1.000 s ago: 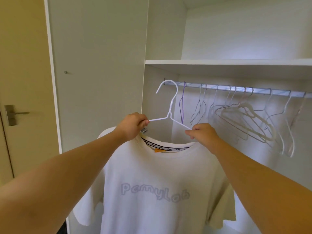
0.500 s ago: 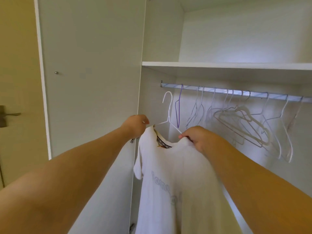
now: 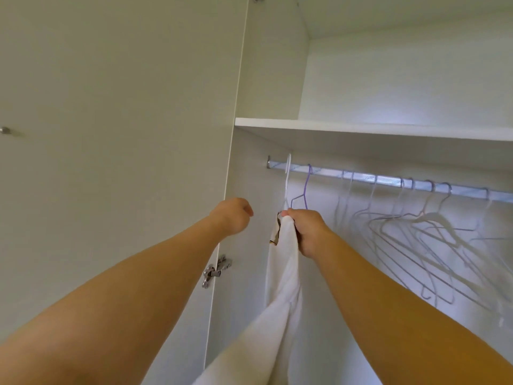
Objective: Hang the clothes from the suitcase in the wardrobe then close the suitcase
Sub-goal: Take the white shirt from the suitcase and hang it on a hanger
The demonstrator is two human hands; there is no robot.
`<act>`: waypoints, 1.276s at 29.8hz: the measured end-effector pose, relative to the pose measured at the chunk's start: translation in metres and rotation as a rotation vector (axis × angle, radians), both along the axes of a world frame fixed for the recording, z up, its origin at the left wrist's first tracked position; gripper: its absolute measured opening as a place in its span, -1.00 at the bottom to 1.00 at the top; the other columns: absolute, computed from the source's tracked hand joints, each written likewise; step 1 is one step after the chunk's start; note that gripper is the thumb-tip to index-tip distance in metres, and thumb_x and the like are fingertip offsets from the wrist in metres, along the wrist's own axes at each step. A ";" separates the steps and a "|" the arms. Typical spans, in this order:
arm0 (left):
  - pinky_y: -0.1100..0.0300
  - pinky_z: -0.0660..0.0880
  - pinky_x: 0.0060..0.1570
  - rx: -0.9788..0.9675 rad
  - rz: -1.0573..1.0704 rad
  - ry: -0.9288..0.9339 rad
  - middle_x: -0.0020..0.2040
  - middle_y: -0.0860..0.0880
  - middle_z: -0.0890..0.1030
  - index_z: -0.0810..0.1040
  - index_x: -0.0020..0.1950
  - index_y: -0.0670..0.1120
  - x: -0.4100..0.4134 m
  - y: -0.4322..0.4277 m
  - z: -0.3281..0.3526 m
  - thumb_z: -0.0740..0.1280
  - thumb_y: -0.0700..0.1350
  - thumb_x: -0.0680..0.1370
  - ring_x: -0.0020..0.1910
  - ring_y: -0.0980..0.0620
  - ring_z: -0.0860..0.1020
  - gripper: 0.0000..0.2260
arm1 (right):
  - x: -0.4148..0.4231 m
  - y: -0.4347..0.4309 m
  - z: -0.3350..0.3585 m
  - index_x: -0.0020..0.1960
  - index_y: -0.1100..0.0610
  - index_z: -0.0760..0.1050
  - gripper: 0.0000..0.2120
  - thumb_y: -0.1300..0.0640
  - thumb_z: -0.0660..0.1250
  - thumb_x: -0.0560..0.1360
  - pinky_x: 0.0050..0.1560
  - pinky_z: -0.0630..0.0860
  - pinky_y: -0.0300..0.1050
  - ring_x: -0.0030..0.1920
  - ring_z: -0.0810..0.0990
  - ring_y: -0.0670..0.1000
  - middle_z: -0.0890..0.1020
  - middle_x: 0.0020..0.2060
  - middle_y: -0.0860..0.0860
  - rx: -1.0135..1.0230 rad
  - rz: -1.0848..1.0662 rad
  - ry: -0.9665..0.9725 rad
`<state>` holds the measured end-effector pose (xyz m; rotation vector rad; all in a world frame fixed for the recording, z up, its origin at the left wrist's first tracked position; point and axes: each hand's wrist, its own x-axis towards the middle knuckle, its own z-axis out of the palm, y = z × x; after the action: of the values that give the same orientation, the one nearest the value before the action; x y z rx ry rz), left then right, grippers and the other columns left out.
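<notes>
White T-shirt (image 3: 283, 273) hanger (image 3: 288, 173) hooked at rail's (image 3: 388, 180) left end. Our right hand (image 3: 308, 234) grips the shirt; left hand (image 3: 231, 215) loosely curled, empty. Suitcase out of view, presumably not yet closed.

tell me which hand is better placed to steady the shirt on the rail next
Probably the right hand: it grips the white shirt just under its hanger, hooked on the rail. The left hand holds nothing, apart from it.

Room on the rail (image 3: 327, 173) — little of it
A gap lay between the purple hanger (image 3: 306, 187) and tangled empty hangers (image 3: 435, 218), under the shelf (image 3: 361, 128).
</notes>
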<state>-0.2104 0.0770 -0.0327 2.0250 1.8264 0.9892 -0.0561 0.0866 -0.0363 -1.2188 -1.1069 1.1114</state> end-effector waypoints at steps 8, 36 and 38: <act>0.21 0.37 0.16 0.027 -0.106 -0.008 0.30 -0.11 0.46 0.50 0.25 -0.13 0.002 0.133 0.032 0.12 -0.25 0.59 0.26 -0.09 0.44 -0.71 | -0.010 0.142 0.044 -0.04 0.29 0.52 -0.90 0.32 0.27 0.47 -0.16 0.54 -0.05 -0.21 0.50 0.14 0.50 -0.25 0.19 0.047 -0.104 -0.045; 0.17 0.44 0.08 -0.082 -0.050 0.028 0.25 -0.14 0.51 0.47 0.28 -0.15 0.008 0.184 0.003 0.10 -0.22 0.60 0.19 -0.14 0.50 -0.70 | -0.016 0.191 0.004 0.31 0.19 0.40 -0.66 0.25 0.23 0.53 -0.22 0.48 -0.17 -0.26 0.48 -0.02 0.48 -0.22 0.03 -0.151 -0.063 -0.043; 0.16 0.43 0.10 -0.074 -0.030 0.028 0.24 -0.14 0.51 0.47 0.28 -0.14 0.008 0.162 0.002 0.10 -0.21 0.60 0.18 -0.13 0.50 -0.71 | -0.013 0.164 0.001 0.33 0.18 0.39 -0.64 0.23 0.24 0.54 -0.31 0.42 -0.19 -0.31 0.44 -0.03 0.47 -0.24 0.02 -0.151 -0.032 -0.057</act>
<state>-0.2019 0.2389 -0.0306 2.0267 1.8134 0.8764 -0.0695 0.2504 -0.0348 -1.3890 -1.0571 1.1586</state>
